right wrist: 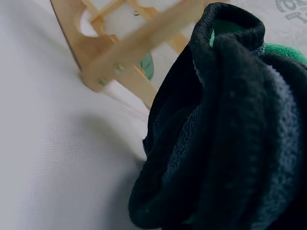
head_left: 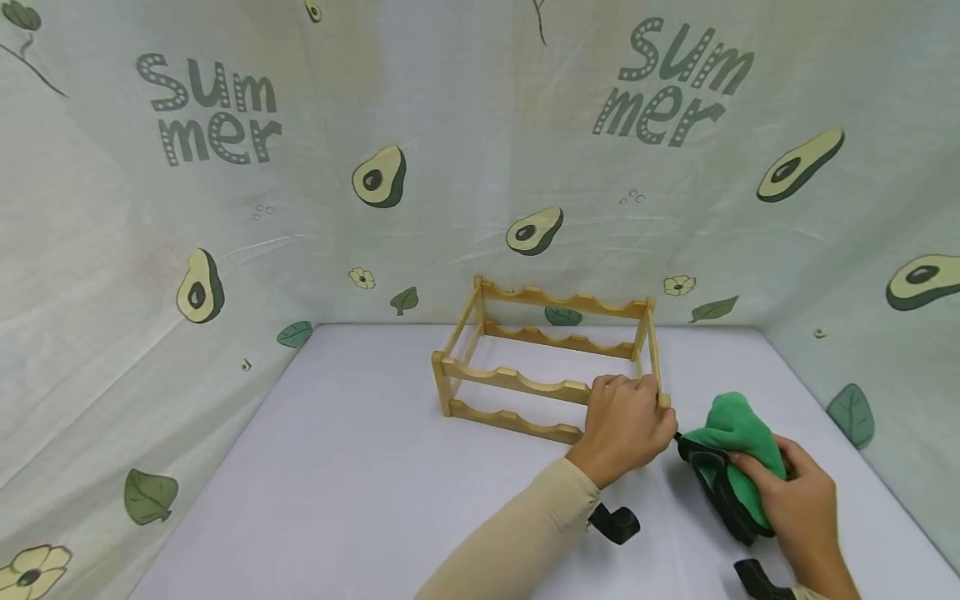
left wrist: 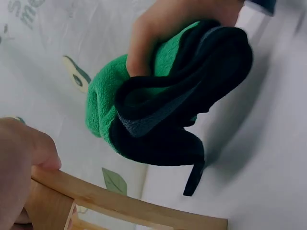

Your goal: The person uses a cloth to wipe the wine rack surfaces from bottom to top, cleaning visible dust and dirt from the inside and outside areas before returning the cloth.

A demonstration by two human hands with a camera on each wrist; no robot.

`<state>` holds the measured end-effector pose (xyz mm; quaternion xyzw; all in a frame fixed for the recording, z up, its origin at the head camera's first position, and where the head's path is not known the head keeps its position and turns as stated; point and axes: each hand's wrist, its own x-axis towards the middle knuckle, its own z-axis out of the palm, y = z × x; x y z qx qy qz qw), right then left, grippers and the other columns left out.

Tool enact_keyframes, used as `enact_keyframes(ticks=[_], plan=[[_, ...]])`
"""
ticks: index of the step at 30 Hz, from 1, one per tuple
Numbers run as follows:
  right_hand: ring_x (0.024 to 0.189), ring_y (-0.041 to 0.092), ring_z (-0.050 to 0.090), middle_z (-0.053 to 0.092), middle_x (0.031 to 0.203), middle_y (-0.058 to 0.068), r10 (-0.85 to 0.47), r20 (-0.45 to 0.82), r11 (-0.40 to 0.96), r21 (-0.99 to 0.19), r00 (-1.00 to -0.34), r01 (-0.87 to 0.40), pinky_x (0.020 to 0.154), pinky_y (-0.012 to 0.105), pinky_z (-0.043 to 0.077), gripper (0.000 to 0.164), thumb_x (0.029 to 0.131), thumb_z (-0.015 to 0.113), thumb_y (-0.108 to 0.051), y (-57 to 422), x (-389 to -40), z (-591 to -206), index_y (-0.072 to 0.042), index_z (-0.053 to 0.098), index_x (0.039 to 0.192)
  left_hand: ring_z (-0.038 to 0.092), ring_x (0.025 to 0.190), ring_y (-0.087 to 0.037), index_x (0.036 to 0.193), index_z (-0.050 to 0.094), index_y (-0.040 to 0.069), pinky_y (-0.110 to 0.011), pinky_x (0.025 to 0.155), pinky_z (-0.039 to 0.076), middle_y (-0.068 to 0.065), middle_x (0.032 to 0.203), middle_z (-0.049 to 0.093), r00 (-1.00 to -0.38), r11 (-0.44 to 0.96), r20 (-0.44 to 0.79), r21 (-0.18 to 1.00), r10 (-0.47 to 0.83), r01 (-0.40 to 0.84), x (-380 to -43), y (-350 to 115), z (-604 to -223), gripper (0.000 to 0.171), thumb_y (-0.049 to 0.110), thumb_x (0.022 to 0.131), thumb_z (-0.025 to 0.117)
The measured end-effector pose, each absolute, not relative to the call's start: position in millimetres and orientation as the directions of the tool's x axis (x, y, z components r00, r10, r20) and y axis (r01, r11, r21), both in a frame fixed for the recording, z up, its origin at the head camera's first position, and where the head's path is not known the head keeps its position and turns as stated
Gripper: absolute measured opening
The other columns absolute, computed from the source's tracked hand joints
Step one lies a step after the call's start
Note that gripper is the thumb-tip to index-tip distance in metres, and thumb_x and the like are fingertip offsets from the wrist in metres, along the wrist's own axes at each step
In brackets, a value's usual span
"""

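Note:
A light wooden rack with wavy rails on two levels stands on the white table. My left hand grips its front right upper corner; in the left wrist view the thumb lies along the wooden bar. To the right of the rack, my right hand holds a bunched green cloth with black and grey edging. The cloth's dark folded edge fills much of the right wrist view, hiding the right fingers there. A small black loop hangs from the cloth, near the rack.
The white tabletop extends to the left of the rack. Behind and at both sides hangs a pale curtain printed with avocados, leaves and lettering. Black wrist-worn pieces show near both forearms.

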<state>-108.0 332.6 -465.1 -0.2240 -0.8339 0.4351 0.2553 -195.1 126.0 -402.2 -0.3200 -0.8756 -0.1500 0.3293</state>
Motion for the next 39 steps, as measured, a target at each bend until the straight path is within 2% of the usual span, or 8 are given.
enact_keyframes(ticks=[5,9,12,17,23,28,33,39], plan=[[0.076,-0.005,0.051,0.058,0.084,-0.023,0.612,0.227,0.513,-0.843,-0.758,0.162,0.061,0.013,0.039,0.055,0.081,0.086,-0.029,335.8,-103.4,-463.4,-0.001,0.066,0.123,0.044,0.061,-0.002,0.069,0.048,0.024,-0.029,0.083,0.047,0.016,0.059,0.040,-0.558,0.672,0.646,0.094,0.521,0.735,-177.2,106.8,-408.8,0.028,0.033,0.083,0.071],[0.074,-0.004,0.052,0.057,0.081,-0.025,0.643,0.212,0.482,-0.859,-0.736,0.174,0.059,0.012,0.040,0.053,0.082,0.086,-0.028,340.9,-100.3,-461.4,-0.001,0.065,0.123,0.040,0.063,0.001,0.072,0.053,0.024,-0.023,0.078,0.045,0.018,0.063,0.041,-0.521,0.614,0.656,0.108,0.547,0.782,-162.1,94.2,-412.0,0.023,0.032,0.080,0.073],[0.072,-0.004,0.053,0.056,0.078,-0.028,0.676,0.205,0.440,-0.883,-0.708,0.165,0.057,0.011,0.040,0.050,0.082,0.085,-0.024,345.9,-96.4,-459.1,-0.001,0.066,0.122,0.047,0.069,0.003,0.076,0.058,0.024,-0.019,0.077,0.043,0.019,0.069,0.051,-0.473,0.559,0.666,0.101,0.577,0.823,-152.0,85.5,-415.2,0.018,0.031,0.078,0.074],[0.073,-0.003,0.053,0.056,0.083,-0.026,0.744,0.202,0.361,-0.923,-0.637,0.130,0.056,0.009,0.040,0.042,0.083,0.083,-0.013,351.0,-86.8,-454.1,-0.005,0.067,0.120,0.057,0.081,0.002,0.082,0.063,0.022,-0.018,0.086,0.044,0.014,0.088,0.069,-0.384,0.428,0.658,0.103,0.648,0.898,-140.0,71.0,-420.4,0.014,0.029,0.079,0.074],[0.074,-0.004,0.050,0.053,0.085,-0.025,0.744,0.261,0.417,-0.900,-0.615,0.122,0.057,0.007,0.038,0.038,0.083,0.082,-0.009,346.9,-76.4,-455.5,-0.001,0.066,0.116,0.058,0.089,0.002,0.097,0.069,0.019,-0.017,0.090,0.043,0.014,0.096,0.069,-0.311,0.336,0.619,0.081,0.721,0.938,-141.1,57.7,-419.7,0.019,0.030,0.082,0.072],[0.072,-0.010,0.050,0.051,0.083,-0.029,0.727,0.279,0.449,-0.885,-0.627,0.127,0.057,0.005,0.038,0.042,0.080,0.083,-0.006,338.0,-68.5,-458.6,0.003,0.065,0.117,0.057,0.097,0.002,0.104,0.069,0.019,-0.015,0.098,0.037,0.015,0.100,0.068,-0.264,0.252,0.557,0.100,0.787,0.963,-149.3,47.6,-417.4,0.024,0.030,0.083,0.073],[0.065,-0.011,0.053,0.054,0.080,-0.032,0.694,0.287,0.464,-0.879,-0.660,0.105,0.055,0.007,0.041,0.042,0.078,0.084,-0.004,324.5,-61.2,-459.5,-0.001,0.068,0.116,0.058,0.098,0.001,0.105,0.070,0.017,-0.017,0.102,0.035,0.012,0.101,0.068,-0.222,0.153,0.535,0.171,0.815,0.973,-157.5,36.3,-413.9,0.026,0.022,0.080,0.075],[0.073,-0.013,0.053,0.054,0.085,-0.033,0.593,0.316,0.526,-0.849,-0.740,0.058,0.060,0.006,0.042,0.047,0.076,0.085,-0.002,305.5,-58.6,-460.5,0.001,0.066,0.119,0.055,0.094,0.002,0.105,0.070,0.015,-0.021,0.110,0.030,0.011,0.104,0.069,-0.200,0.115,0.522,0.191,0.829,0.975,-171.8,20.0,-409.8,0.025,0.018,0.080,0.073]])
